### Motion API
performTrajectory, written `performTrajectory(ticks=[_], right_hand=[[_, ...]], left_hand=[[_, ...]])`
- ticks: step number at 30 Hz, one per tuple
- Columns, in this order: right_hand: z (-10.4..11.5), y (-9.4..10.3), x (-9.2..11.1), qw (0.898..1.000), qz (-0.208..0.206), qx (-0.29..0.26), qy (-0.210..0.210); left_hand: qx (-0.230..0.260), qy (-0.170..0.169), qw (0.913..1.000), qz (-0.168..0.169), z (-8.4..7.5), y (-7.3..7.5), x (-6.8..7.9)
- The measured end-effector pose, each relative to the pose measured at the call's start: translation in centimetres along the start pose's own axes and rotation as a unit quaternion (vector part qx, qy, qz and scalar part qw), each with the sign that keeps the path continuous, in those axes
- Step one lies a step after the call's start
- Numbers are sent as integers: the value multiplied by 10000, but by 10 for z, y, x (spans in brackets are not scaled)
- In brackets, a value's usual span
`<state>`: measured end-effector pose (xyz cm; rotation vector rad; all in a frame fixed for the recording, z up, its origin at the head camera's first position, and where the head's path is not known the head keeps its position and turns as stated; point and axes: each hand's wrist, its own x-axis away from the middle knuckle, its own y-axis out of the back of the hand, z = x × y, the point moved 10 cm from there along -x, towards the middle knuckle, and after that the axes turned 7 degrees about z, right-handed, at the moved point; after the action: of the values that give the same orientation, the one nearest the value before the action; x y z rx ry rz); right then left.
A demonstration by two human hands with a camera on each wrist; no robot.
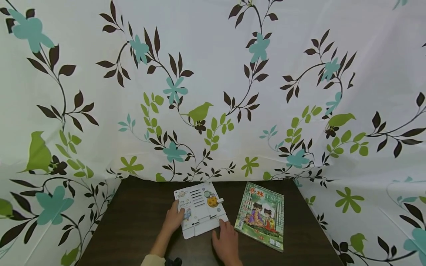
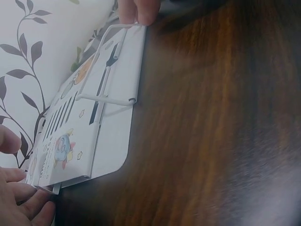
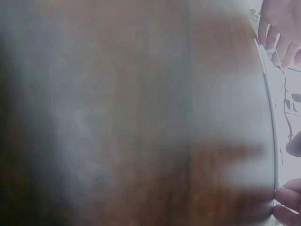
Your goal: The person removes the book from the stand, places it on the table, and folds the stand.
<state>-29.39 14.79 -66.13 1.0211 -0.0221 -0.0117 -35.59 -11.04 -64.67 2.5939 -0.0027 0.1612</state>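
A white book stand (image 1: 199,208) with printed planets and slots lies on the dark table, a bent wire holder along its front edge. My left hand (image 1: 174,218) grips the stand's left edge; in the left wrist view its fingers (image 2: 35,205) reach under the edge while the thumb stays above. At the front right corner, my right hand (image 1: 227,240) holds the stand, its fingertips (image 2: 136,10) right at the wire. The right wrist view shows only part of that hand (image 3: 289,202) at the stand's edge.
A green illustrated magazine (image 1: 261,218) lies to the right of the stand, close to my right hand. Behind and beside the dark wooden table (image 1: 133,221) hangs a white curtain (image 1: 213,74) with leaves, flowers and birds. A small black object (image 1: 173,261) shows at the bottom edge.
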Motion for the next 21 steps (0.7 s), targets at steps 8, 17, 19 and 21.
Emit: performTrajectory(ticks=[8,17,19,21], right_hand=[[2,3,6,9998,88,-119,-153],[9,1,10,9998,171,-43,-75],[10,-2,11,9994,289,-134,-96],[11,-4,11,9990,389,-172,-123]], left_hand=[[-57,-46,9997,238,-6,-5,-16],[-187,241,9991,296,-5,-9,-25],[-237,225,9991,268,-4,-8,-25],[-226,222,9991,273,-4,-8,-26]])
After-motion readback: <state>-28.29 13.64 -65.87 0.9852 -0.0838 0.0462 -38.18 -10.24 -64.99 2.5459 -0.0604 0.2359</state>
